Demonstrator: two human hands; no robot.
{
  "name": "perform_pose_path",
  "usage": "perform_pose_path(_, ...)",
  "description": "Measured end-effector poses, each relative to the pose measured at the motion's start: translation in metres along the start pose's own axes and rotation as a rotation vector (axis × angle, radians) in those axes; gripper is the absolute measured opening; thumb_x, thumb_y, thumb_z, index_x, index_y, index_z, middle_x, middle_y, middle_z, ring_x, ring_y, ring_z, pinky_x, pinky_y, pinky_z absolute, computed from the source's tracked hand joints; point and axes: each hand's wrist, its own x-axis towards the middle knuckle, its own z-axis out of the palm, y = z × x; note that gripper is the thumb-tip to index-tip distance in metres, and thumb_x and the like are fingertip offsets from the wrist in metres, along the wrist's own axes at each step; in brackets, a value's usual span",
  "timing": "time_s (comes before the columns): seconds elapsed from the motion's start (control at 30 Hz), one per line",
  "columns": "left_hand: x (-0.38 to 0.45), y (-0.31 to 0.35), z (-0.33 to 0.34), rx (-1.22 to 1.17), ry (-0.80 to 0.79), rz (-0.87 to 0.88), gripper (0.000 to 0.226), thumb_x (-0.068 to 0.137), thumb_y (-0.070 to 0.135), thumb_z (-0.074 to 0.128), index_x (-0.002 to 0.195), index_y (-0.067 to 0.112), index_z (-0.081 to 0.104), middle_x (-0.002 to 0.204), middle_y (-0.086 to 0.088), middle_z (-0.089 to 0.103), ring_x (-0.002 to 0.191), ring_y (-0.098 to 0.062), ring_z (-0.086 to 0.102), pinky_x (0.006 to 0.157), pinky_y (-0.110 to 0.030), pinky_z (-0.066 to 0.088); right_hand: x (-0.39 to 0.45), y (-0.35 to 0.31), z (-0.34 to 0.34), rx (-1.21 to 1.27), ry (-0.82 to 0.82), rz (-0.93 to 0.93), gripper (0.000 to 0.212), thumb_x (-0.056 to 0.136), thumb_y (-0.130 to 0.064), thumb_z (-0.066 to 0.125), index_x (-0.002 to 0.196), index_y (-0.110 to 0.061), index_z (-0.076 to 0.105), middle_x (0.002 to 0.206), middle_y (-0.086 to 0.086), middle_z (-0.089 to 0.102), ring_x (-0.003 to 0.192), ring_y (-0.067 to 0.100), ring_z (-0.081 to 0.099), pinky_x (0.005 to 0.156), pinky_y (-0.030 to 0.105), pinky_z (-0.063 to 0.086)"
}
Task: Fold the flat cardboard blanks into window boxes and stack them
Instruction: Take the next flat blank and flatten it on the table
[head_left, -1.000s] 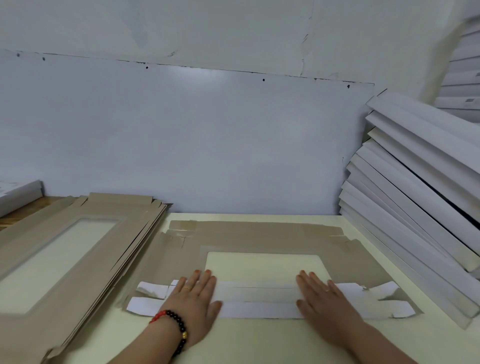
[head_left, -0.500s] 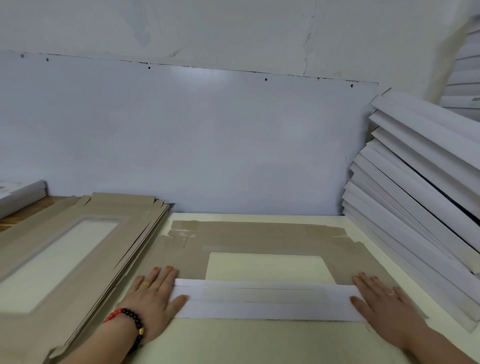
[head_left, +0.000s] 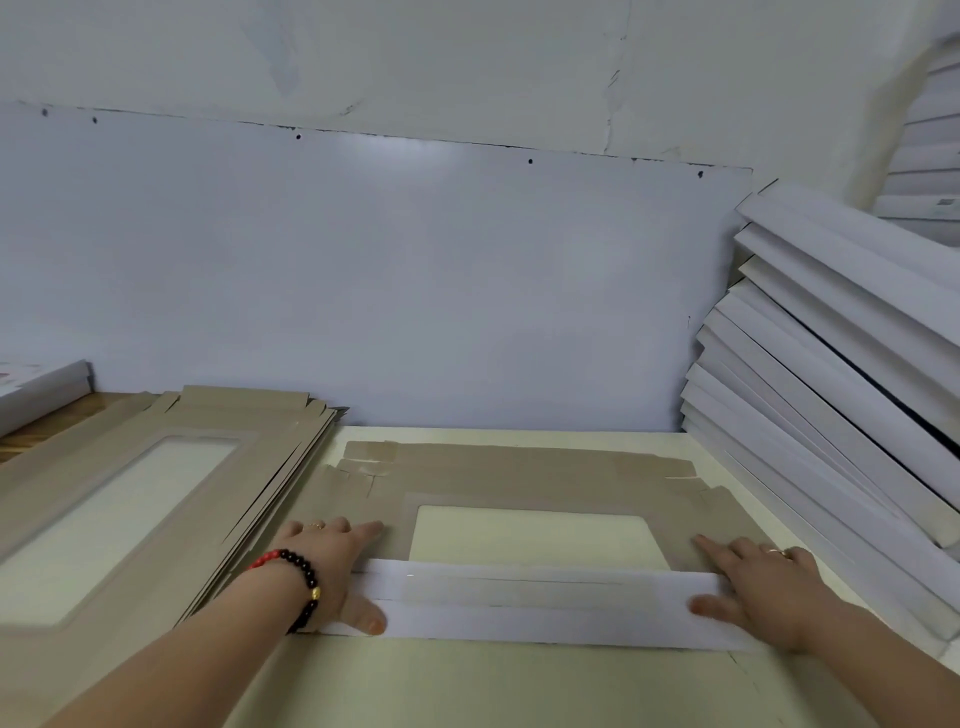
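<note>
A flat brown cardboard blank (head_left: 524, 475) with a rectangular window cut-out lies on the cream table (head_left: 519, 691) before me. Its near flap (head_left: 540, 605) is folded over, showing its white side as a long strip. My left hand (head_left: 332, 566), with a beaded bracelet on the wrist, lies flat at the strip's left end, fingers on the brown board and thumb on the white strip. My right hand (head_left: 758, 584) lies flat at the strip's right end, fingers pointing left over the brown board, thumb on the strip.
A pile of flat brown blanks (head_left: 130, 509) with window cut-outs sits to the left. A leaning stack of folded white boxes (head_left: 841, 405) fills the right side. A white box (head_left: 36, 389) shows at the far left. A pale wall panel rises behind the table.
Both hands slid apart from the middle of the folded white flap to its two ends. The flap's side tabs, visible earlier, are now folded under or covered by the hands.
</note>
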Motion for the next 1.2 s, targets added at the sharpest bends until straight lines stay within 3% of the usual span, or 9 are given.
perform_pose_path(0.13, 0.000, 0.011, -0.012, 0.034, -0.083, -0.008, 0.111, 0.039, 0.081, 0.064, 0.138, 0.042, 0.034, 0.122, 0.014, 0.046, 0.119, -0.018, 0.043, 0.105, -0.038, 0.023, 0.003, -0.001, -0.013, 0.111, -0.009, -0.018, 0.114, 0.059, -0.087, 0.052, 0.151, -0.040, 0.004, 0.117, -0.009, 0.047, 0.125, 0.017, 0.040, 0.099, 0.034, 0.021)
perform_pose_path(0.23, -0.003, 0.016, -0.020, 0.011, -0.165, -0.072, 0.101, 0.042, 0.077, 0.070, 0.131, 0.040, 0.040, 0.116, 0.008, 0.048, 0.123, -0.025, 0.035, 0.105, -0.040, 0.027, 0.003, -0.002, -0.019, 0.254, -0.054, 0.047, 0.124, 0.043, -0.082, 0.064, 0.148, -0.049, 0.006, 0.125, -0.001, 0.050, 0.124, 0.028, 0.027, 0.097, 0.032, 0.026)
perform_pose_path(0.4, -0.010, 0.027, -0.029, 0.099, -0.104, -0.001, 0.090, 0.047, 0.071, 0.075, 0.123, 0.034, 0.047, 0.106, 0.013, 0.052, 0.107, -0.016, 0.043, 0.101, -0.036, 0.027, 0.003, -0.002, -0.020, 0.261, 0.024, 0.000, 0.105, 0.033, -0.081, 0.061, 0.132, -0.054, 0.040, 0.110, -0.009, 0.053, 0.121, 0.023, 0.035, 0.104, 0.032, 0.025)
perform_pose_path(0.57, -0.017, 0.039, -0.031, 0.132, -0.034, 0.072, 0.099, 0.053, 0.054, 0.078, 0.137, 0.038, 0.028, 0.124, 0.014, 0.054, 0.119, -0.015, 0.046, 0.114, -0.040, 0.013, -0.007, -0.007, -0.030, 0.151, 0.106, -0.096, 0.070, 0.047, -0.068, 0.067, 0.114, -0.055, 0.054, 0.095, -0.016, 0.059, 0.111, 0.009, 0.046, 0.113, 0.035, 0.003)
perform_pose_path(0.7, -0.025, 0.046, -0.034, 0.202, 0.044, 0.149, 0.069, 0.053, 0.063, 0.073, 0.113, 0.035, 0.053, 0.099, 0.014, 0.054, 0.096, -0.012, 0.051, 0.101, -0.034, 0.025, -0.021, -0.011, -0.043, 0.061, 0.125, -0.141, 0.033, 0.061, -0.055, 0.068, 0.091, -0.045, 0.059, 0.090, -0.013, 0.060, 0.097, 0.004, 0.051, 0.112, 0.032, 0.015)
perform_pose_path(0.77, -0.031, 0.049, -0.034, 0.196, 0.055, 0.148, 0.059, 0.054, 0.069, 0.069, 0.100, 0.034, 0.057, 0.088, 0.016, 0.053, 0.091, -0.011, 0.053, 0.094, -0.030, 0.029, -0.031, -0.017, -0.047, 0.035, 0.134, -0.188, 0.028, 0.063, -0.054, 0.066, 0.085, -0.039, 0.057, 0.086, -0.012, 0.059, 0.086, 0.005, 0.052, 0.091, 0.022, 0.029)
perform_pose_path(0.87, -0.042, 0.058, -0.030, 0.161, 0.040, 0.148, 0.039, 0.069, 0.061, 0.065, 0.095, 0.031, 0.062, 0.076, 0.014, 0.053, 0.086, -0.013, 0.056, 0.081, -0.026, 0.034, -0.047, -0.037, -0.044, 0.017, 0.136, -0.254, 0.028, 0.068, -0.060, 0.062, 0.073, -0.036, 0.050, 0.074, -0.013, 0.054, 0.079, 0.009, 0.052, 0.059, 0.015, 0.028)
perform_pose_path(1.03, -0.056, 0.078, -0.008, 0.194, 0.006, 0.165, 0.026, 0.086, 0.033, 0.055, 0.110, 0.026, 0.063, 0.105, -0.002, 0.063, 0.104, -0.024, 0.062, 0.083, -0.030, 0.048, -0.068, -0.077, -0.021, 0.120, 0.176, -0.326, 0.033, 0.078, -0.053, 0.056, 0.103, -0.031, 0.058, 0.091, -0.017, 0.050, 0.099, 0.009, 0.059, 0.070, 0.027, 0.038)
perform_pose_path(1.2, -0.060, 0.080, -0.006, 0.189, -0.025, 0.176, 0.028, 0.090, 0.037, 0.053, 0.107, 0.018, 0.064, 0.111, -0.007, 0.063, 0.104, -0.027, 0.060, 0.082, -0.031, 0.047, -0.079, -0.101, -0.020, 0.170, 0.158, -0.339, 0.037, 0.084, -0.056, 0.052, 0.110, -0.030, 0.059, 0.107, -0.015, 0.055, 0.110, 0.011, 0.053, 0.073, 0.027, 0.035)
